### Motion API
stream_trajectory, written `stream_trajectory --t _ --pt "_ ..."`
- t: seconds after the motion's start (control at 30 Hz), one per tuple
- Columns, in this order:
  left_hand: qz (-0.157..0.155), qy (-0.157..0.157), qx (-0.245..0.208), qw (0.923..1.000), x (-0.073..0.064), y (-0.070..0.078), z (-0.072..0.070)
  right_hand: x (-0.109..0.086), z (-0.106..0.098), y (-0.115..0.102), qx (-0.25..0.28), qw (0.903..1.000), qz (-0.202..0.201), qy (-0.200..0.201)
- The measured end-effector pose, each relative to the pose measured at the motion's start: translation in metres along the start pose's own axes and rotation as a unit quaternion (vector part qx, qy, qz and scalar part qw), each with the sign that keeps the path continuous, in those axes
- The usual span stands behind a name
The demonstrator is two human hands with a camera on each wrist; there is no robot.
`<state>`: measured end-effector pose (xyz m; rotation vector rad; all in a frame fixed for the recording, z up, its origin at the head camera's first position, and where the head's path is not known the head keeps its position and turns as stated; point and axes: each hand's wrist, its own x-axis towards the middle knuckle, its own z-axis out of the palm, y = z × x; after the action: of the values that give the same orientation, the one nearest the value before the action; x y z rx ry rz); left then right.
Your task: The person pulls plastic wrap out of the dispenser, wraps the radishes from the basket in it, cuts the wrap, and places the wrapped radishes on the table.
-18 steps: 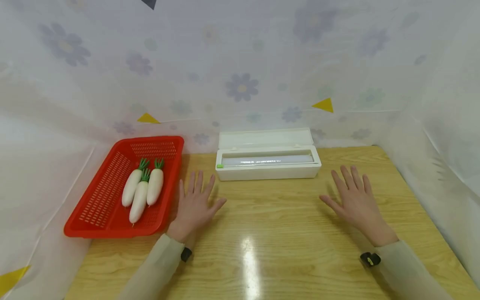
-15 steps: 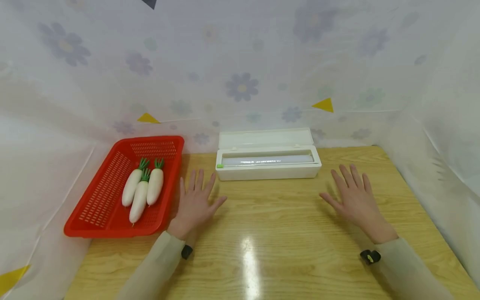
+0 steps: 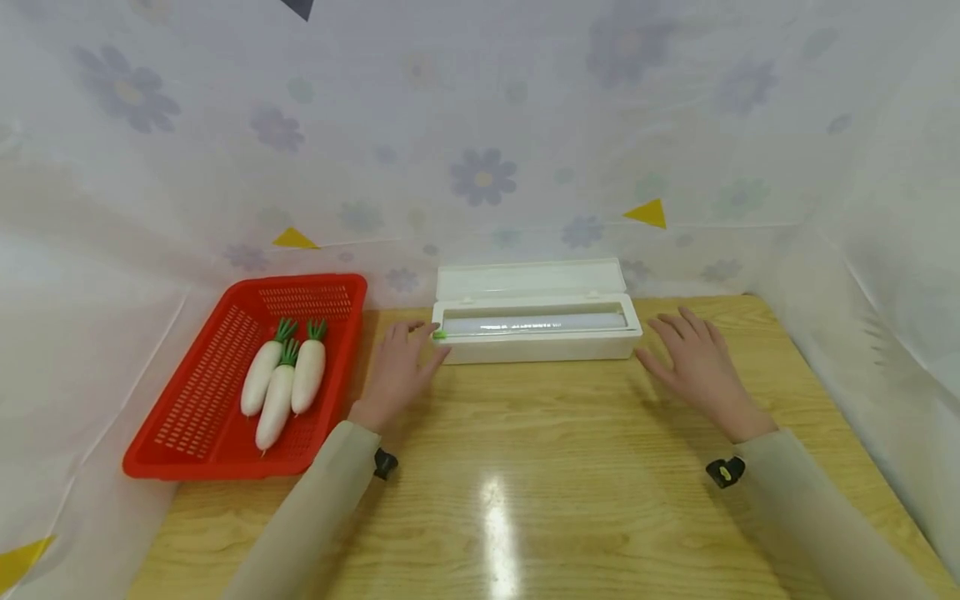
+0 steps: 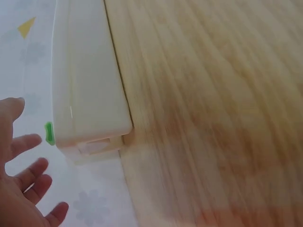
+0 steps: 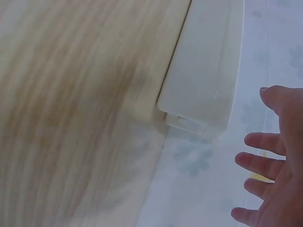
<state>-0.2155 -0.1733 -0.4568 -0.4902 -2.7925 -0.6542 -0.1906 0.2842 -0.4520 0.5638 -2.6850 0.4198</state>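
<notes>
A long white cling film dispenser box (image 3: 540, 346) stands at the back of the table with its lid (image 3: 528, 279) raised. Inside lies a roll of clear film (image 3: 532, 322), and a green slider (image 4: 49, 133) sits at the box's left end. My left hand (image 3: 396, 367) is at that end, thumb and fingers spread apart beside the corner, holding nothing. At the opposite end my right hand (image 3: 697, 367) hovers just off the box, fingers loosely bent and nothing in them. Both wrist views show the fingers apart from the box ends.
To the left, a red plastic basket (image 3: 180, 408) holds three white radishes (image 3: 276, 408) with green tops. The wooden table (image 3: 570, 467) is bordered by a flower-patterned white sheet (image 3: 480, 108) at the back and sides.
Both hands have moved forward to the two ends of the box. Their fingers, flat and spread before, are now more bent. Box and basket have stayed in place.
</notes>
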Motion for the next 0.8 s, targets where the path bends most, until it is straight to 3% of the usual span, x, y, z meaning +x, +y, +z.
stream_trajectory --t 0.13,0.33,0.53,0.8 --pt "-0.001 0.015 -0.046 0.9988 0.013 -0.005 0.004 0.012 0.001 0.002 0.021 0.9998 -0.007 -0.002" --pt "-0.005 0.001 -0.099 0.9951 0.025 -0.009 0.008 0.026 0.004 0.005 0.050 0.9985 -0.024 -0.004" --pt "-0.006 -0.013 -0.114 0.9933 0.032 -0.009 0.008 0.037 0.009 0.006 0.104 0.9942 -0.020 -0.015" --pt "-0.037 -0.034 -0.135 0.9896 0.038 -0.013 0.011 0.045 0.017 0.011 0.158 0.9854 0.016 -0.063"
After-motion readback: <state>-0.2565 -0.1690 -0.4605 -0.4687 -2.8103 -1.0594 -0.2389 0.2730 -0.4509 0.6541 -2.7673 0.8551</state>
